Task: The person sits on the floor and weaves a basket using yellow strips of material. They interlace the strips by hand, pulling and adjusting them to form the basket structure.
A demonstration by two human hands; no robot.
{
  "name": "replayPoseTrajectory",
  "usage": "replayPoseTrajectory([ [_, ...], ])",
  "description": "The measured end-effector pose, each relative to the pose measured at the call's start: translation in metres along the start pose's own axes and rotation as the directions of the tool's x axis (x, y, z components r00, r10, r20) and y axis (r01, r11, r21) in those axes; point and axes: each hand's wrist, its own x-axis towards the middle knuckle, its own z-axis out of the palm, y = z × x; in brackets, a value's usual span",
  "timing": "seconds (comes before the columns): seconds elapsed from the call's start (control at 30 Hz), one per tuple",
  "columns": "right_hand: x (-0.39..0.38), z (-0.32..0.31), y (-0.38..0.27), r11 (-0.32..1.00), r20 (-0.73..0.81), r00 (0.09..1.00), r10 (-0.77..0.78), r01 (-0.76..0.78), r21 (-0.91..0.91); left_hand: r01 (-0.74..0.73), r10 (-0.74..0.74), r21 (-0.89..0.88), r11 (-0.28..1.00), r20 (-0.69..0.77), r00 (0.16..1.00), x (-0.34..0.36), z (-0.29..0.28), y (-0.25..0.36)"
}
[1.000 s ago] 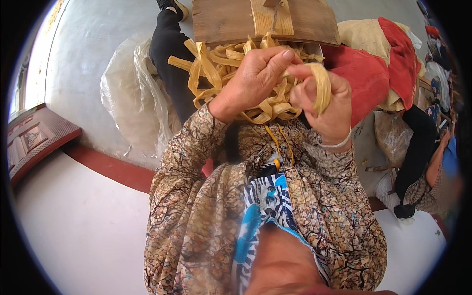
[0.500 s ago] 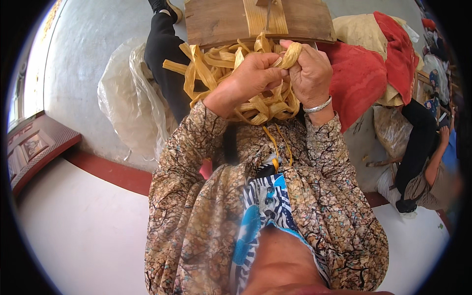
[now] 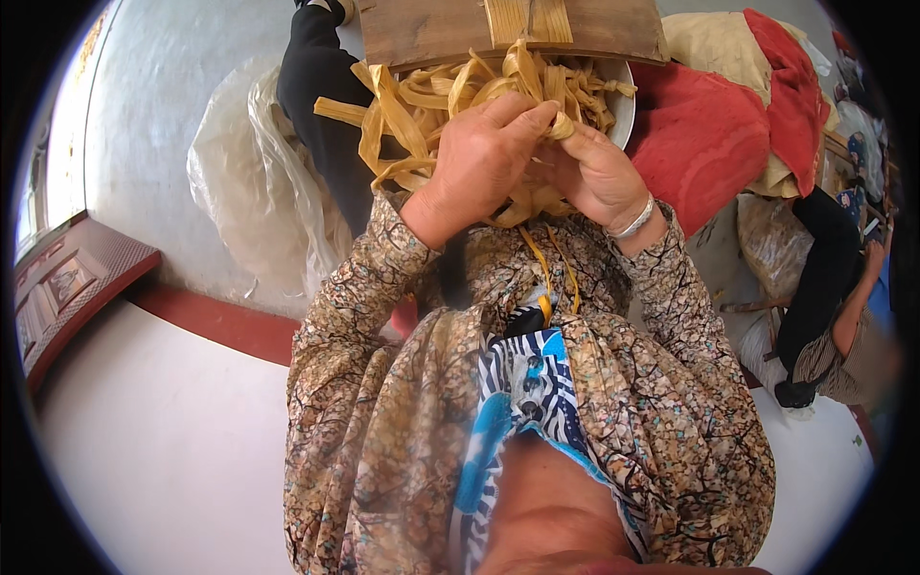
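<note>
My left hand (image 3: 479, 168) and my right hand (image 3: 599, 172) meet over a tangled pile of flat yellow strips (image 3: 398, 115), which lies in a pale, round basin (image 3: 621, 129) under the edge of a wooden board (image 3: 431, 36). A small coiled piece of yellow strip (image 3: 561, 126) is pinched at my right fingertips, with my left thumb against it. My left fingers are curled, their tips partly hidden. My right wrist wears a silver-coloured bangle.
My dark-trousered leg (image 3: 321, 105) stretches forward beside crumpled clear plastic (image 3: 240, 172). Red cloth (image 3: 700, 134) and beige cloth lie right of the basin. Another person (image 3: 819, 307) sits at the far right. A carved dark red wooden panel (image 3: 77, 278) stands at left.
The large loop of strip seen earlier in my right hand is now a small coil at the fingertips. My left hand has curled in closer and my right hand has dropped and turned.
</note>
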Motion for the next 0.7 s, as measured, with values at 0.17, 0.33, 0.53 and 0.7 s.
replayPoseTrajectory([
  [0.17,0.003,-0.014,-0.011,0.927,0.093,0.984,-0.153,0.176,-0.331,0.192,-0.163,-0.178,0.965,0.165,0.973,0.014,-0.017,0.007],
  [0.33,0.004,0.006,-0.019,0.160,0.286,0.757,-0.588,0.454,-0.876,0.569,-0.342,-0.376,0.731,0.520,0.783,0.027,-0.034,0.018],
  [0.53,0.003,0.028,-0.019,-0.503,0.598,0.474,-0.646,0.325,-0.801,0.519,-0.410,-0.634,0.574,0.326,0.852,0.022,-0.005,0.021],
  [0.7,-0.001,0.022,-0.015,-0.534,0.641,0.424,-0.639,0.354,-0.768,0.633,-0.497,-0.773,-0.033,0.562,0.661,0.018,-0.005,0.027],
])
